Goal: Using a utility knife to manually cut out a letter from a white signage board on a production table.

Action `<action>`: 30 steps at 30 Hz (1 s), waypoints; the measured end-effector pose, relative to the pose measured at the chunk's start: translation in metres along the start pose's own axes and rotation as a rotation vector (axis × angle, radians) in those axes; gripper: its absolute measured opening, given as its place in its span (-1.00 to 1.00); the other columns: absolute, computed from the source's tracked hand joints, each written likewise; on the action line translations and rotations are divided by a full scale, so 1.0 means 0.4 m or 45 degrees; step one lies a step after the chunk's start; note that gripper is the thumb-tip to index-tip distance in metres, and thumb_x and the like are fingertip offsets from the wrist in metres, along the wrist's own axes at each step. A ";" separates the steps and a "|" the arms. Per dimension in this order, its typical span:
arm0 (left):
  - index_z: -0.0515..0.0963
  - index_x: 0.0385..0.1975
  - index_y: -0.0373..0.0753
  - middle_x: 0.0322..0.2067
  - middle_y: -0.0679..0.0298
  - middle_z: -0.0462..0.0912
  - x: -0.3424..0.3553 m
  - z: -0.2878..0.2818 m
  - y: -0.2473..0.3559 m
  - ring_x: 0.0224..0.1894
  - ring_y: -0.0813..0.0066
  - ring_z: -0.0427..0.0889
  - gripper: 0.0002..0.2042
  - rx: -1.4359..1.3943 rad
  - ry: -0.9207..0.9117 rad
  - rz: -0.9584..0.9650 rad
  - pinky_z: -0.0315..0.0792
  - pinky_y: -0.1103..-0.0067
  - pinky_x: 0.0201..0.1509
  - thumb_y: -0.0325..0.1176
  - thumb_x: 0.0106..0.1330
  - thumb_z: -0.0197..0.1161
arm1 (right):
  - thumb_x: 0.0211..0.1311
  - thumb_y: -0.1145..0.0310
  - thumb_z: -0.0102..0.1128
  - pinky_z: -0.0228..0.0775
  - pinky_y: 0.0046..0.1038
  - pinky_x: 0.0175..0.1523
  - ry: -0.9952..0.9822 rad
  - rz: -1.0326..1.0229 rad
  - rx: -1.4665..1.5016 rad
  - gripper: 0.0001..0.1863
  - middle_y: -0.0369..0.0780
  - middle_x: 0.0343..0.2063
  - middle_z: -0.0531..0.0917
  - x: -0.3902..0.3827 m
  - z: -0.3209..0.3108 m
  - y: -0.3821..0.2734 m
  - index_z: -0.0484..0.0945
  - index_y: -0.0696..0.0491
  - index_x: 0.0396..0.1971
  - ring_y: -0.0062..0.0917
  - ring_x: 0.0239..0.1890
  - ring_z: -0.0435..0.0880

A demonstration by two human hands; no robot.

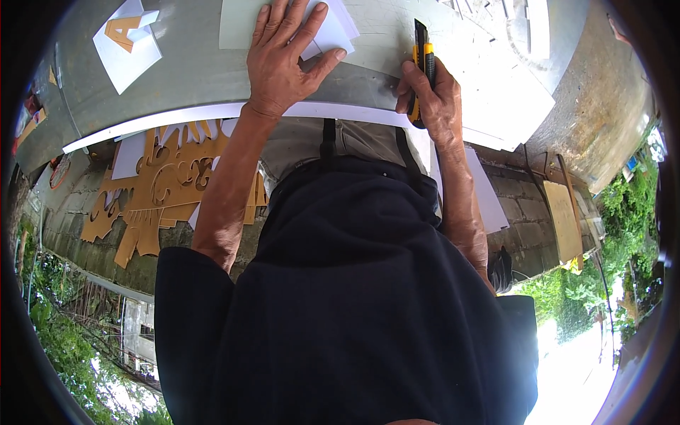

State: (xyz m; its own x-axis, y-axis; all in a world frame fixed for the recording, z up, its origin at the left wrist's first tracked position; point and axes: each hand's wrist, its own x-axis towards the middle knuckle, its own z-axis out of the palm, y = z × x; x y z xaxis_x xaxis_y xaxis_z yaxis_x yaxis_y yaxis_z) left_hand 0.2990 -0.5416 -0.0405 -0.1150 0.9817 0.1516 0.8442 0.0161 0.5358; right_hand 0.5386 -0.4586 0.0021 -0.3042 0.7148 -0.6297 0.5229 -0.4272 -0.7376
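My left hand (287, 60) lies flat with fingers spread at the top middle of the head view. It presses on white sheets (329, 32) whose corners show beside the thumb; the fingertips reach the picture's upper edge. In my right hand (435, 99) is a yellow and black utility knife (423, 67), held upright in the view with its dark blade pointing to the far side. The knife is apart from the sheets, to their right. Beneath both hands is a grey, scratched work surface (191, 78).
At the far left lies a white sheet (127, 64) with a brown letter shape on it. White panels (496, 92) cover the right side. A white strip (177, 122) runs along the near edge. Brown cut-out offcuts (170, 177) are below left, and a board (563, 219) leans at right.
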 end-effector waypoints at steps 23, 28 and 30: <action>0.52 0.18 -0.47 0.37 -0.18 0.33 0.014 -0.013 0.024 0.48 -0.31 0.16 -0.36 0.035 -0.072 -0.060 0.02 -0.04 0.51 -0.11 0.20 0.42 | 0.44 0.21 0.15 0.54 -0.34 -0.51 -0.091 -0.174 -0.235 -0.67 -0.12 -0.66 0.64 -0.029 0.030 -0.034 0.43 0.22 -0.16 -0.35 -0.64 0.71; 0.50 0.18 -0.50 0.41 -0.17 0.27 0.019 -0.016 0.065 0.51 -0.29 0.08 -0.33 0.011 -0.096 -0.183 -0.03 -0.08 0.52 -0.13 0.16 0.46 | 0.46 0.27 0.12 0.56 -0.08 -0.41 -0.082 -0.409 -0.884 -0.74 0.02 -0.52 0.68 -0.031 0.067 -0.073 0.35 0.16 -0.22 -0.02 -0.52 0.72; 0.43 0.24 -0.50 0.46 -0.15 0.17 0.020 -0.008 0.079 0.52 -0.28 0.06 -0.26 0.104 -0.169 -0.231 -0.07 -0.12 0.52 -0.11 0.14 0.47 | 0.46 0.27 0.11 0.57 -0.06 -0.39 -0.067 -0.438 -0.979 -0.75 0.03 -0.47 0.69 -0.033 0.075 -0.074 0.35 0.15 -0.24 -0.02 -0.50 0.73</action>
State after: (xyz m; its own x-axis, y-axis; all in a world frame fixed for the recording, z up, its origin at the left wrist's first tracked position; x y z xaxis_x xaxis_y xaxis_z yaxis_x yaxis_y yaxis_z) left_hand 0.3231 -0.5338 -0.0199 -0.2034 0.9776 -0.0544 0.8562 0.2045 0.4744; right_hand 0.5032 -0.4719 0.0250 -0.5726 0.7013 -0.4247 0.7849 0.3193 -0.5310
